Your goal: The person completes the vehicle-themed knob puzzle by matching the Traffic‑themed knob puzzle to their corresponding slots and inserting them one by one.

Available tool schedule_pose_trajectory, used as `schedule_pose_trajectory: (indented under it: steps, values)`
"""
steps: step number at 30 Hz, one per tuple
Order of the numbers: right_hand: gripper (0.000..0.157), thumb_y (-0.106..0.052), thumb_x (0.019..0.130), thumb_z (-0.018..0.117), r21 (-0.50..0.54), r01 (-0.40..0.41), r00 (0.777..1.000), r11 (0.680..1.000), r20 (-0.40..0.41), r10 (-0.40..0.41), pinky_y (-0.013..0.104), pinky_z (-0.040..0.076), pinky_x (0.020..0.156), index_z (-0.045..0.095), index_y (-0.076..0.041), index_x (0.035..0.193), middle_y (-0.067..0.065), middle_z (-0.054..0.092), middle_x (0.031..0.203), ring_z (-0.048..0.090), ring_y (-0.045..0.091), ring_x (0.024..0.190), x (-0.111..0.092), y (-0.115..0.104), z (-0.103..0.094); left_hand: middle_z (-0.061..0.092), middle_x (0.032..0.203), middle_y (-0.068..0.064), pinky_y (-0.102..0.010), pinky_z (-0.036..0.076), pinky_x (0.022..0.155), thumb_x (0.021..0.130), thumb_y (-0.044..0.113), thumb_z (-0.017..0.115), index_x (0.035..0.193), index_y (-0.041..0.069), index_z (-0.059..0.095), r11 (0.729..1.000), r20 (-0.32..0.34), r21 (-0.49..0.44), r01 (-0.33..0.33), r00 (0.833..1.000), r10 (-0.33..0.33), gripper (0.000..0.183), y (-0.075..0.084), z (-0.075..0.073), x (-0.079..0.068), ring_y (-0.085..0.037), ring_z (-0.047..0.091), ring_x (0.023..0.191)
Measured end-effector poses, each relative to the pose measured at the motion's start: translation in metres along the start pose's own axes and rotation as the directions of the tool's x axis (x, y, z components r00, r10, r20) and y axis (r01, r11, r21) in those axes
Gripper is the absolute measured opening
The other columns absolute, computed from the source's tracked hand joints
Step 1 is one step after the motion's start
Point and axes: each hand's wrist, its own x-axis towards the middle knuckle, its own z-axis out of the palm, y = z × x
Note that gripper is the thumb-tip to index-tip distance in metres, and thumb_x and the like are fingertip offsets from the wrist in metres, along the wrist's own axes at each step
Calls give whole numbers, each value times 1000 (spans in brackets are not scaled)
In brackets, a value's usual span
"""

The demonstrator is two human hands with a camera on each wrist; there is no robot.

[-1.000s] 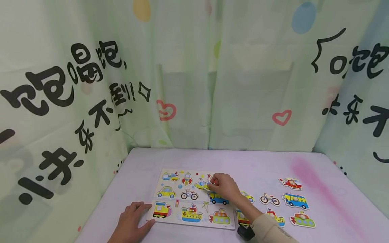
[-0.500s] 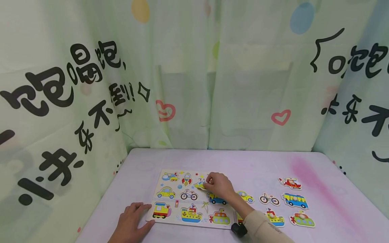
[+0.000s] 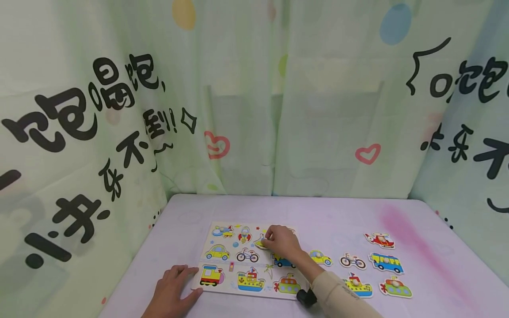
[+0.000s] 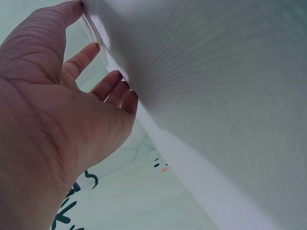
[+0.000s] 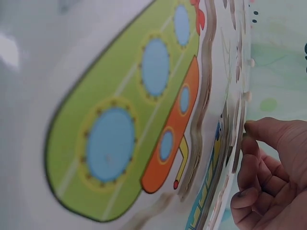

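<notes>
A wooden puzzle board (image 3: 228, 292) printed with vehicles lies on the table. My left hand (image 3: 171, 289) rests at its left edge, thumb and fingers spread; the left wrist view shows those fingers (image 4: 108, 86) against the edge. Over the board's upper right part, my right hand (image 3: 283, 242) pinches a yellow flying-saucer puzzle piece (image 3: 259, 243) between thumb and fingertips, close over the saucer picture. The hand covers much of the piece. From the right wrist, thumb and index finger (image 5: 264, 129) meet near the board surface, behind the green submarine recess (image 5: 120, 139).
Right of the board lie loose pieces: a helicopter (image 3: 380, 240), a bus (image 3: 386, 263), a bicycle (image 3: 352, 261), a car (image 3: 320, 257), a ship (image 3: 359, 287) and a submarine (image 3: 395, 288). Printed curtains (image 3: 318, 132) surround the table (image 3: 338, 216).
My right hand has shifted left across the board with the flying-saucer piece in its fingers, uncovering the board's upper right corner. My left hand stays in place.
</notes>
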Motion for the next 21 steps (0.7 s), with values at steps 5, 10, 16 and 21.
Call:
schedule_pose_trajectory:
  steps: [5, 10, 16, 21]
  values:
    - [19, -23, 90, 78, -11, -11, 1000, 1000, 9, 11, 27, 38, 55, 65, -11, 85, -3, 56, 72, 48, 12, 63, 1, -2, 1, 57, 132, -13, -63, 46, 98, 81, 47, 83, 129, 19, 68, 1000, 1, 5, -1, 1000, 1, 58, 0, -1, 0, -35, 53, 119]
    - [20, -24, 90, 78, -15, -16, 1000, 1000, 10, 17, 26, 37, 54, 65, -11, 84, -4, 55, 70, 48, 11, 61, 4, -3, 2, 57, 133, -12, -64, 47, 97, 81, 48, 83, 130, 21, 68, 1000, 6, 13, 16, 1000, -16, 58, 0, -1, 2, -36, 53, 118]
    - [21, -23, 90, 78, -6, -22, 1000, 1000, 17, 22, 25, 36, 52, 64, -11, 81, -4, 53, 66, 48, 11, 58, 4, -2, 5, 57, 132, -12, -63, 47, 98, 81, 49, 83, 130, 20, 68, 1000, 10, 5, 7, 1000, -7, 59, -1, 0, 2, -35, 53, 119]
    - [20, -24, 89, 78, -9, -34, 999, 999, 19, 34, 25, 37, 53, 64, -12, 81, -4, 55, 67, 48, 11, 59, 4, -1, 7, 58, 131, -12, -62, 46, 99, 81, 48, 84, 129, 18, 69, 1000, 0, 1, 4, 1000, -4, 58, 0, 0, 0, -35, 53, 120]
